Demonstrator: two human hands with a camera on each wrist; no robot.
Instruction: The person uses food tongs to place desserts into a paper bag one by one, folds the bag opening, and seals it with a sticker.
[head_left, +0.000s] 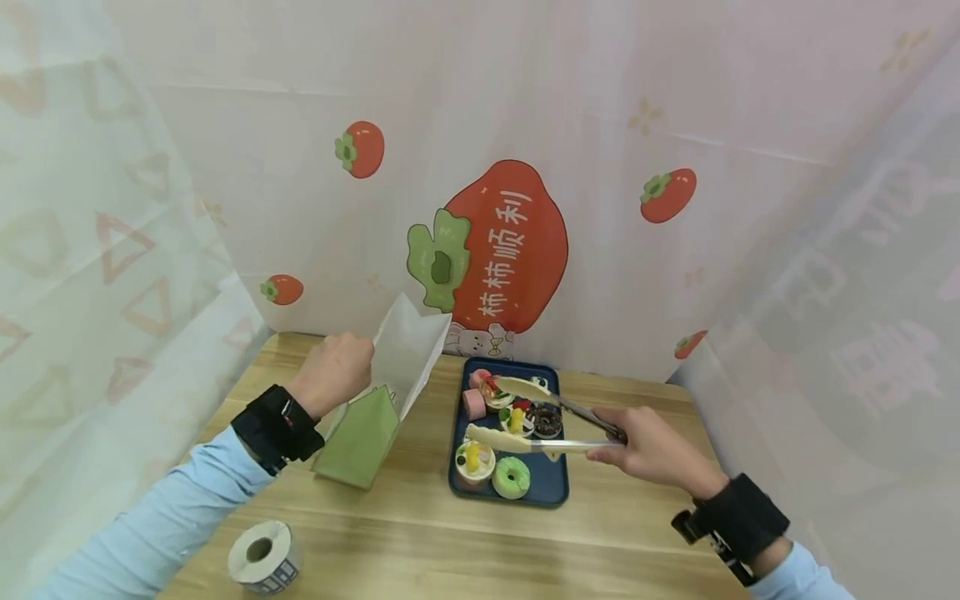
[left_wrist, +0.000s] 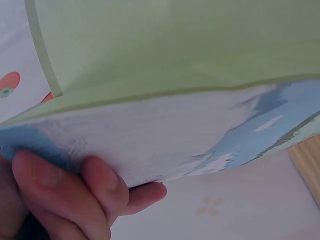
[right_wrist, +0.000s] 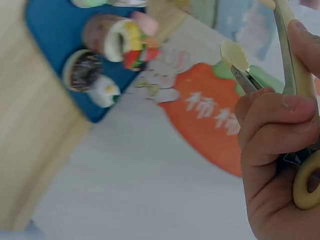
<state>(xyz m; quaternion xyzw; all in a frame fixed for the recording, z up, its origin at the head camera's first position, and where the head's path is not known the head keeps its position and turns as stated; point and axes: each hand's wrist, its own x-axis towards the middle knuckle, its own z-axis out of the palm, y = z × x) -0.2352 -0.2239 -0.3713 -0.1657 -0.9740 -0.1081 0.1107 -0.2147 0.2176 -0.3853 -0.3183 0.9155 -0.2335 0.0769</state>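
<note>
Two hands busy: left hand (head_left: 333,371) pinches paper bag (head_left: 390,383); right hand (head_left: 648,450) grips tongs (head_left: 540,417); only head view shows tray (head_left: 555,492).

A dark blue tray (head_left: 558,487) is shown on light wood-grain table (head_left: 420,542). A green doughnut (head_left: 512,477), chocolate-brown doughnut (head_left: 546,421) and pink roll (head_left: 474,403) are seen. The bag (head_left: 367,433) is coloured green and white; the backdrop (head_left: 495,250) is printed with orange-red persimmons.

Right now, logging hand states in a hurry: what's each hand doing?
Left hand: holding the paper bag by its top edge.
Right hand: holding the tongs, their arms spread over the tray of cakes.
</note>
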